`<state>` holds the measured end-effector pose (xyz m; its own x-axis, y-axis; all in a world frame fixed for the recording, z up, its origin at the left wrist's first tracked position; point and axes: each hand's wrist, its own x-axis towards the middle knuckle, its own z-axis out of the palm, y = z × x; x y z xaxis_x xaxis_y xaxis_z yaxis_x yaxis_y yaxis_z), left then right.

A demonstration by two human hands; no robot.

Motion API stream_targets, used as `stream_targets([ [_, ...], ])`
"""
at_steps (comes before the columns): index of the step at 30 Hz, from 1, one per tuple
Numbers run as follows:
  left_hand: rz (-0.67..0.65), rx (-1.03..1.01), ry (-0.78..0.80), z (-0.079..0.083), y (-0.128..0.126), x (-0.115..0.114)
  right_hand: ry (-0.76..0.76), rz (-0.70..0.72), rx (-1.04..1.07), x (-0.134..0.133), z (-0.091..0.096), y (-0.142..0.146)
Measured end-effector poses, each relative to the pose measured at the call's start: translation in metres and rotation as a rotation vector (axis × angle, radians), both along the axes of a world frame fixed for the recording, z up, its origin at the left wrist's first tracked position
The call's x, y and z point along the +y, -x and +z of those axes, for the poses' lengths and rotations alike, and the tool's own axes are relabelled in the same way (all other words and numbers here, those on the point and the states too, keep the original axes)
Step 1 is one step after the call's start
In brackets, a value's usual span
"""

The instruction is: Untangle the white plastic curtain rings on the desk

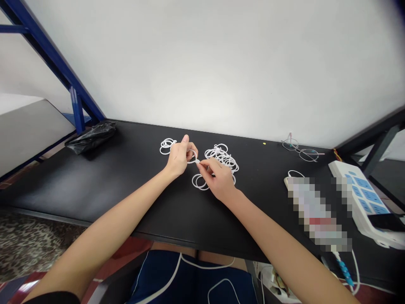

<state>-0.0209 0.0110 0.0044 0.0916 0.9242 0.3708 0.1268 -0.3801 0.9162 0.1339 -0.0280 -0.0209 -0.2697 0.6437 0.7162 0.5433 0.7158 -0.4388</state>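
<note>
Both my hands meet over the middle of the black table (104,185). My left hand (179,157) is closed round a coiled white cable (192,156), fingers curled over the loop. My right hand (218,179) pinches the cable's white end plug between thumb and forefinger, just right of the left hand. A loose coil of white cable (198,182) lies on the table under my right hand. A pile of several white coiled cables (224,158) lies just beyond my right hand, and a small separate coil (166,146) lies behind my left hand.
A crumpled black plastic bag (91,137) lies at the far left of the table. Glasses (300,150) lie near the wall at right. A white and blue power strip (363,202) and a blurred flat object (316,215) lie at right. A blue metal frame (57,63) stands at left.
</note>
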Motion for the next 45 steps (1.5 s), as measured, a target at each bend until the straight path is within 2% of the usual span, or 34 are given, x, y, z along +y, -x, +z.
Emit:
stream_targets([
  [6,0.152,0.110,-0.175,-0.004,-0.001,-0.005,-0.048,-0.025,0.120,0.002,-0.001,0.002],
  [18,0.206,0.167,-0.264,-0.001,-0.001,-0.009,0.025,0.027,0.179,0.002,-0.002,0.003],
  [26,0.186,0.054,-0.183,-0.010,-0.002,-0.007,0.084,0.039,0.184,-0.002,0.000,0.004],
  [45,0.116,-0.049,-0.085,-0.010,-0.005,-0.007,0.136,0.058,0.187,-0.005,0.001,0.004],
])
